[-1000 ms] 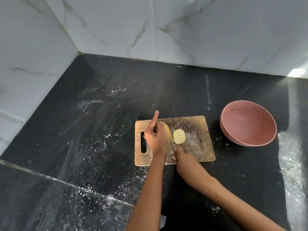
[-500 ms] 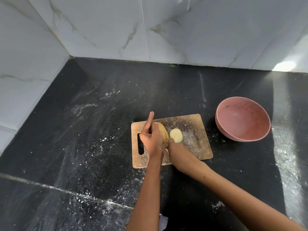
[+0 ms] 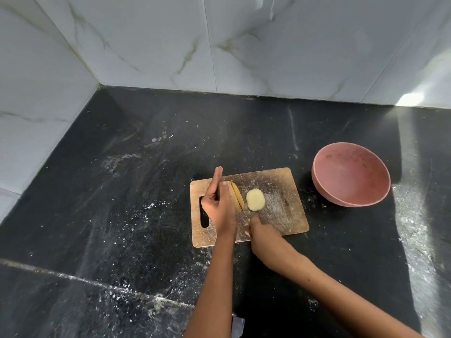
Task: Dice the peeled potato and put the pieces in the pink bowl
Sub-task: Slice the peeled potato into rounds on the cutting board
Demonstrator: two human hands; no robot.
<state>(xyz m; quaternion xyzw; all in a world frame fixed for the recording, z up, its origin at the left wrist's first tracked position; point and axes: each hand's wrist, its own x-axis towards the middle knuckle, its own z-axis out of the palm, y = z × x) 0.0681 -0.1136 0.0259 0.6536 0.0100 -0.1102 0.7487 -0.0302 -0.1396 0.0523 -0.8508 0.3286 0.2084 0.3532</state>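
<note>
Seen from your head camera, your left hand (image 3: 219, 206) gripped the peeled potato (image 3: 237, 197) on the wooden cutting board (image 3: 280, 208), forefinger stretched straight ahead, probably to keep it clear of the blade. Your right hand (image 3: 262, 234), nearer your body, was clenched round a knife (image 3: 244, 212); its thin blade ran into the potato just right of your left fingers, likely part-way through a slice. One cut slice (image 3: 255, 200) lay flat just right of the blade, out of the way. The pink bowl (image 3: 351, 175) sat off the board, well to the right of your right hand, holding no pieces that could be seen. Bare board lay to the right of the slice, giving room for dicing. Dark countertop (image 3: 122, 215) stretched left of your left hand to the tiled wall (image 3: 44, 93).
</note>
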